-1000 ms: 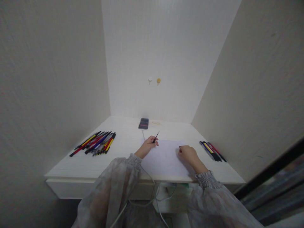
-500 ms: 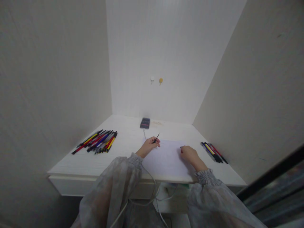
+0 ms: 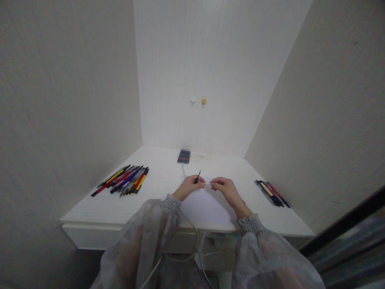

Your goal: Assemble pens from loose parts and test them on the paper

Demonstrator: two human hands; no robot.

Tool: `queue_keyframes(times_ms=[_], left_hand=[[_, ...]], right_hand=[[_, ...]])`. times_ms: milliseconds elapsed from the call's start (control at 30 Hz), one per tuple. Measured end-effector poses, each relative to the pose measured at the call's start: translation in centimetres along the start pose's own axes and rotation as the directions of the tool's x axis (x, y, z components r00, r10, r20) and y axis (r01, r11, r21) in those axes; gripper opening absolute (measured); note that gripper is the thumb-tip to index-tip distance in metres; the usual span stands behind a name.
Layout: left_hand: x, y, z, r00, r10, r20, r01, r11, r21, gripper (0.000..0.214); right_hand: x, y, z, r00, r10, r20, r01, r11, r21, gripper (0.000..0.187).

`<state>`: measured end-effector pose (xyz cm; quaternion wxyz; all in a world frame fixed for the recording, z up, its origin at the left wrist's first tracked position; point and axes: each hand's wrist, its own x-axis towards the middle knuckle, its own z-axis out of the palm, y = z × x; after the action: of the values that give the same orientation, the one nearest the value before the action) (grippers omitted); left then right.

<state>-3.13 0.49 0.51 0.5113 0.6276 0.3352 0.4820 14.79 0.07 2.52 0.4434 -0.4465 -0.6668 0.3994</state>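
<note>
My left hand (image 3: 190,187) is closed over the white paper (image 3: 207,208), with a slim black pen piece (image 3: 197,177) standing up between its fingers, its narrow pale tip pointing up. Facing it, my right hand (image 3: 226,190) has thumb and fingers drawn together in a pinch. Whatever that pinch holds is too small to make out. Only a narrow gap separates the fingertips of both hands. Just beyond my right wrist, a small dark object (image 3: 244,202) shows at the paper's right side, partly hidden by the wrist.
Several pens with black, red, yellow and blue parts lie in a pile (image 3: 126,180) at the left. A smaller row of pens (image 3: 272,193) is by the right wall. At the back sits a blurred dark device (image 3: 183,156) with a cable. White cables (image 3: 197,241) hang below the desk edge.
My right hand has moved left from the paper's right side to close beside my left hand. A small dark object now shows near the right wrist. My left hand has barely moved.
</note>
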Motion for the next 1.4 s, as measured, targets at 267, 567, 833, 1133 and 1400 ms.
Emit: queue_keyframes(times_ms=[267, 567, 833, 1133, 1400], left_hand=[[0.2, -0.2, -0.1, 0.998, 0.040, -0.044, -0.040, 0.999, 0.005, 0.025], [0.3, -0.6, -0.3, 0.998, 0.046, -0.050, -0.044, 0.997, 0.057, 0.021], [0.3, -0.4, -0.3, 0.995, 0.053, -0.086, -0.050, 0.998, 0.028, 0.018], [0.4, -0.5, -0.3, 0.992, 0.041, -0.118, -0.043, 0.999, -0.011, 0.020], [0.4, -0.5, -0.3, 0.989, 0.015, -0.145, -0.020, 0.999, -0.034, 0.021]], right_hand=[[-0.2, 0.6, 3.6, 0.992, 0.066, -0.105, -0.027, 0.943, 0.332, 0.017], [-0.6, 0.7, -0.2, 0.991, -0.054, -0.125, 0.014, 0.953, -0.303, 0.029], [-1.9, 3.0, -7.2, 0.975, 0.138, -0.176, -0.208, 0.266, -0.941, 0.028], [-2.1, 2.9, -6.1, 0.994, -0.001, -0.113, -0.106, 0.331, -0.938, 0.023], [-1.7, -0.1, -1.9, 0.956, -0.236, 0.173, 0.292, 0.730, -0.618, 0.024]])
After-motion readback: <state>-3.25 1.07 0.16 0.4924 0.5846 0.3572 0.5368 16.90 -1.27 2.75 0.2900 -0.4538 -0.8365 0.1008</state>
